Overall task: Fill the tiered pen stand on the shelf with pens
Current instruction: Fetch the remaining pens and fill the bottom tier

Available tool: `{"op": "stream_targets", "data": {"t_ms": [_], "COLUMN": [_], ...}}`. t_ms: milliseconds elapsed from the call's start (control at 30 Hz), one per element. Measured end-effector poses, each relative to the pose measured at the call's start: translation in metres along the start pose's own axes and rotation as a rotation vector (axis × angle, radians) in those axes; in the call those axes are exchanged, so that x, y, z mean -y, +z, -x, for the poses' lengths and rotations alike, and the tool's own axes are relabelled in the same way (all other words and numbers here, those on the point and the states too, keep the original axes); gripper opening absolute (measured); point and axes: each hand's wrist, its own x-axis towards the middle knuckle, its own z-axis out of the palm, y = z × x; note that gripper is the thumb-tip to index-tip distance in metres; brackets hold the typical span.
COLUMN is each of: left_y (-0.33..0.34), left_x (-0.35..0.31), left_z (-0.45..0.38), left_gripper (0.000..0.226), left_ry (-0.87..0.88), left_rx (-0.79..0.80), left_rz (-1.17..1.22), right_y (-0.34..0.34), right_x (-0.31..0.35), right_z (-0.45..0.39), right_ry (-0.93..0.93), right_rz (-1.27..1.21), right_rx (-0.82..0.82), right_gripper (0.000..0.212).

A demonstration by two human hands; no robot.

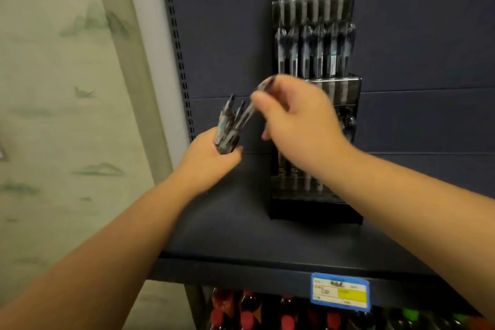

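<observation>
- A bundle of pens [227, 128] is gripped in the left hand [207, 162]; the fingers are curled round the lower ends, and the upper ends fan out above the fist toward 12 to 1 o'clock.
- A single pen [257, 100] is pinched by the right hand [297, 118], with thumb and fingers clamped on its upper part. It lies tilted: its dark tip shows above the knuckles toward 1 o'clock, while its clear barrel runs down toward 7 o'clock and meets the bundle.
- The right hand is blurred, so the exact lie of each finger cannot be told.
- The tiered pen stand [316, 83] is seen standing on the dark shelf [241, 236], against the back panel, at 3 o'clock of the bundle and partly hidden behind the right hand.
- Its top two tiers are filled with upright pens; a few pens are seen in the bottom tier, at 6 o'clock of the right hand.
- A blue and yellow price label [340, 292] is fixed to the shelf's front edge, and red-capped bottles [249, 311] are seen below it.
- A pale wall [53, 88] with a faint grey-green pattern is seen at 9 o'clock.
</observation>
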Motion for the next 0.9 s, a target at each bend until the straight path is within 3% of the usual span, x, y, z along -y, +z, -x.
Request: {"op": "stream_targets", "data": {"t_ms": [200, 333, 433, 533, 733, 900], "left_y": [0.014, 0.034, 0.056, 0.073, 0.085, 0.082], "left_x": [0.025, 0.004, -0.008, -0.016, -0.013, -0.009], "left_z": [-0.021, -0.039, -0.052, -0.053, -0.042, -0.040], "left_gripper": [0.029, 0.023, 0.014, 0.015, 0.021, 0.030], "left_ry": [-0.113, -0.163, -0.318, -0.385, -0.312, -0.293], "left_rx": [-0.033, -0.070, -0.124, -0.200, -0.179, -0.123], "left_rz": [0.154, 0.333, 0.563, 0.619, 0.565, 0.546], "right_y": [-0.032, -0.068, -0.105, -0.130, -0.131, -0.134], "right_x": [0.003, -0.002, -0.011, -0.026, -0.056, -0.055], "right_z": [-0.021, -0.018, -0.004, 0.009, 0.017, 0.013], "right_ry": [0.049, -0.024, -0.062, -0.016, 0.235, 0.275], "right_rz": [0.034, -0.047, 0.074, 0.198, 0.394, 0.416], "right_rx": [-0.062, -0.156, -0.271, -0.333, -0.130, -0.054], "right_gripper": [0.028, 0.012, 0.013, 0.013, 0.019, 0.024]}}
